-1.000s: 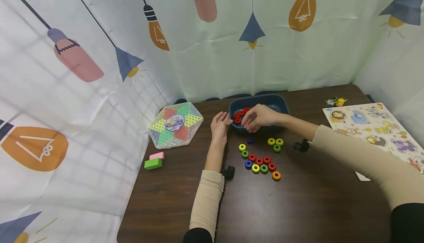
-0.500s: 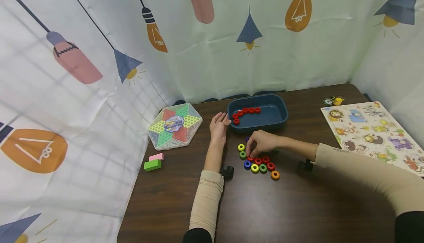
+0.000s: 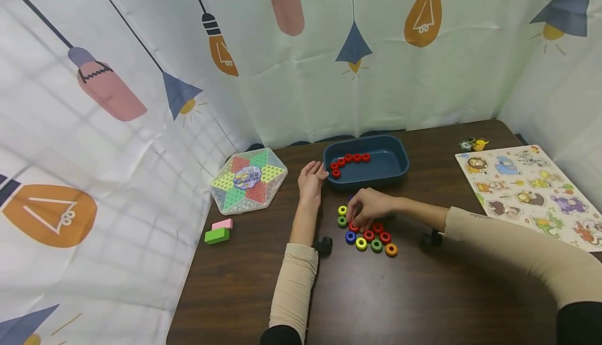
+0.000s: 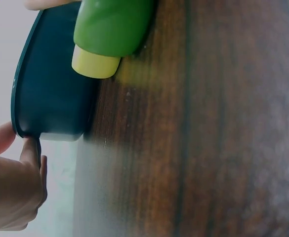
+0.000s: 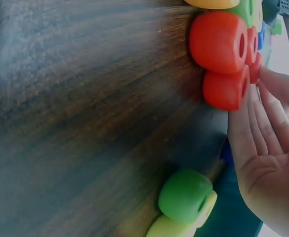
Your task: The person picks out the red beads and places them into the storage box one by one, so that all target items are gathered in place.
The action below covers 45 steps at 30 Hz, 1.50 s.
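My right hand (image 3: 370, 207) is down at a cluster of coloured rings, its thumb and fingertips pinching a red ring (image 3: 354, 227). In the right wrist view that red ring (image 5: 255, 69) sits at the thumb tip, beside other red ones. Blue, yellow, green and orange rings lie around it on the table. My left hand (image 3: 311, 180) rests at the left end of a dark blue tray (image 3: 390, 163), fingers extended and thumb at the rim. Several red rings (image 3: 357, 158) form a curved row inside the tray. The left wrist view shows fingertips touching the tray's corner.
A hexagonal star-patterned game board (image 3: 248, 180) lies left of the tray. Nearer the table's left edge are pink (image 3: 222, 224) and green (image 3: 217, 236) blocks. On the right stand an animal picture board (image 3: 531, 193) and a small yellow object (image 3: 479, 145). Curtains surround the table.
My right hand has come from above the tray toward me, down to the ring cluster, and pinches a red ring. Some neighbouring rings have shifted slightly. The left hand stays at the tray.
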{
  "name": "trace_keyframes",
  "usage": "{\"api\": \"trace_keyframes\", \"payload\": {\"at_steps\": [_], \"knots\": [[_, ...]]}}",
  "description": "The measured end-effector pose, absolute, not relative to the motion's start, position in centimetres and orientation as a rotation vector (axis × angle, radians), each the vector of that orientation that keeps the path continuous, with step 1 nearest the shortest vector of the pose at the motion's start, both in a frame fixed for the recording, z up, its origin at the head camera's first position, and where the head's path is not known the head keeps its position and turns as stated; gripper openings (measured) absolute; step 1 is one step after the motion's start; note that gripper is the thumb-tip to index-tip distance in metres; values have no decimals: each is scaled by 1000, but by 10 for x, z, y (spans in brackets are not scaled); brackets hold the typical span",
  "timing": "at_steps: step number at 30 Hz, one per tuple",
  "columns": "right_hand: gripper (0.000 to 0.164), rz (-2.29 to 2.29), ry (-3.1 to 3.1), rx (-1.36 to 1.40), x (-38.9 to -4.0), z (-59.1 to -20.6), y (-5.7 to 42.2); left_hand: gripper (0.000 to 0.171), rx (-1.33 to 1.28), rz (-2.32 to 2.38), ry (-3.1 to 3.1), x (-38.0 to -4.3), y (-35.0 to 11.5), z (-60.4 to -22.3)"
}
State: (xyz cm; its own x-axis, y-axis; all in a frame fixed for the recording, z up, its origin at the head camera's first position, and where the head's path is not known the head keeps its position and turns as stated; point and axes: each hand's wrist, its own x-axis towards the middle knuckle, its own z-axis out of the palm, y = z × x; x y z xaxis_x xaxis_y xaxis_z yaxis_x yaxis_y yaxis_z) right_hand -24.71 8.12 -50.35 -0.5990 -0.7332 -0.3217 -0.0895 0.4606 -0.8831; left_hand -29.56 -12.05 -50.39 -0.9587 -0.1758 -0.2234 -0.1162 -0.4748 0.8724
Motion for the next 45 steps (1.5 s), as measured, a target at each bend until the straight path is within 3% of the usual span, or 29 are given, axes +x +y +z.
{"api": "trace_keyframes", "payload": {"at_steps": [9,21,34,45], "knots": [[18,-1212,1984,-697,-262,-475,92,65,436,-2625,-1574,-297,-118,-505],[28,-1284,2060,-596,-327,-435,96,64,452,-2618,-1606,-294,-114,-505],[21,-1273,2235,-420,-377,-476,81,62,444,-2601,-1632,-292,-113,-507],[23,-1283,2312,-471,-362,-477,73,62,421,-2615,-1618,-294,-120,-504]]}}
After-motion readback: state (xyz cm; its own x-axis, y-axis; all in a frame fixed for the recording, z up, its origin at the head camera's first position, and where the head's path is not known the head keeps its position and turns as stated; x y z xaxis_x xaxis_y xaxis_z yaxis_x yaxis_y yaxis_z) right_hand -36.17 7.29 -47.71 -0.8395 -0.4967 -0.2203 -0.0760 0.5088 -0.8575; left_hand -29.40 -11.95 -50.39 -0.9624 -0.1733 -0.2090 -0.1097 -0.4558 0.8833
